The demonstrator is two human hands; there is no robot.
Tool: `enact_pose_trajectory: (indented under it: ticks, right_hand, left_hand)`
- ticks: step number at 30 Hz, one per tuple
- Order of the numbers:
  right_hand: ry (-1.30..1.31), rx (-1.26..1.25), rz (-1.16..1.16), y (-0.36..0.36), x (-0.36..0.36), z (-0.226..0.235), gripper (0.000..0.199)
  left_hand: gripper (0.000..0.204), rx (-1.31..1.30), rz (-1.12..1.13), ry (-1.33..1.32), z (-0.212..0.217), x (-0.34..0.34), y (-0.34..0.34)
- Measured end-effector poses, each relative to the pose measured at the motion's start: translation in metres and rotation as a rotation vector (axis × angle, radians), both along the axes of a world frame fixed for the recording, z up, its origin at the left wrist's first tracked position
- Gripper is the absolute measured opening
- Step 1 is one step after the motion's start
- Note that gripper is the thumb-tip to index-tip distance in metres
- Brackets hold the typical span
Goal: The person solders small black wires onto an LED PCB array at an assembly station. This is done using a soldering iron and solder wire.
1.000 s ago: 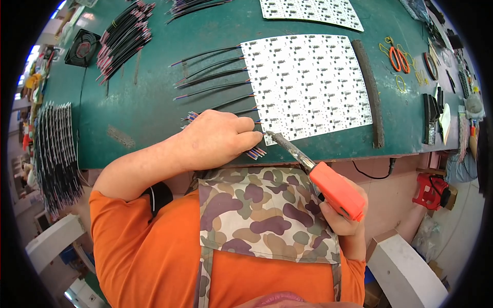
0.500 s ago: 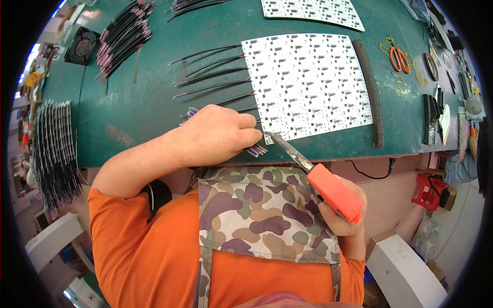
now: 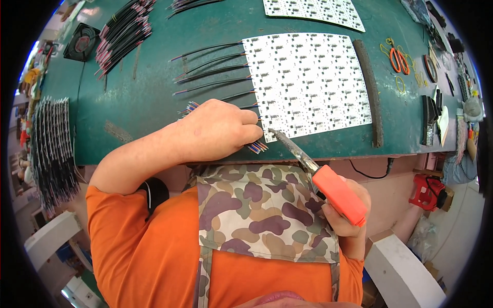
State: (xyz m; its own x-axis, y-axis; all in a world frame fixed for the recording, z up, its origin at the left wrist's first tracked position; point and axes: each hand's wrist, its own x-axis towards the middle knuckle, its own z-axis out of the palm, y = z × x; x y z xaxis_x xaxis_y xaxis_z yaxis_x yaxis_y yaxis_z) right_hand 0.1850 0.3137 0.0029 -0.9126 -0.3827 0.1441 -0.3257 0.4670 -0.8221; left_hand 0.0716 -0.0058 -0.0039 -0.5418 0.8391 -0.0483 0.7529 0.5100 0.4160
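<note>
A white circuit board panel [image 3: 313,84] dotted with small black parts lies on the green work surface. Several black-sleeved wires [image 3: 215,65] run leftward from its left edge. My left hand [image 3: 223,128] is closed in a pinch at the panel's near left corner, apparently on a wire whose end is mostly hidden by the fingers. Beneath this hand lies a wire bundle [image 3: 258,147], with coloured ends showing on both sides. My right hand [image 3: 346,208] grips a red-handled soldering iron [image 3: 336,190]. Its tip rests at or just over the panel's corner, right beside my left fingertips.
A dark strip [image 3: 368,95] lies along the panel's right edge. Orange-handled scissors [image 3: 398,60] sit farther right, and a second panel [image 3: 316,11] lies behind. Wire bundles [image 3: 125,38] and a small black fan [image 3: 82,42] occupy the far left; more wires [image 3: 53,154] hang at the left edge.
The soldering iron's tip has shifted slightly right and up, away from my left fingertips, and its handle has moved a little right. My left hand stays almost in place.
</note>
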Motion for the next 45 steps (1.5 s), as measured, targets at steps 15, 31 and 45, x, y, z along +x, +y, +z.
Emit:
enact_pose_trajectory:
  ticks: [15,31,45]
  right_hand:
    - [0.092,-0.075,0.027,-0.011,-0.004,-0.004,0.048]
    - [0.001,-0.105,0.026,-0.003,0.003,-0.001,0.047]
    - [-0.107,-0.17,-0.077,-0.013,0.01,-0.005,0.03]
  left_hand:
    - [0.026,-0.033,0.001,-0.031,0.001,0.003,0.002]
    - [0.024,-0.044,0.004,-0.039,0.002,0.003,0.003]
    - [0.023,-0.055,-0.022,-0.014,0.003,0.007,0.006]
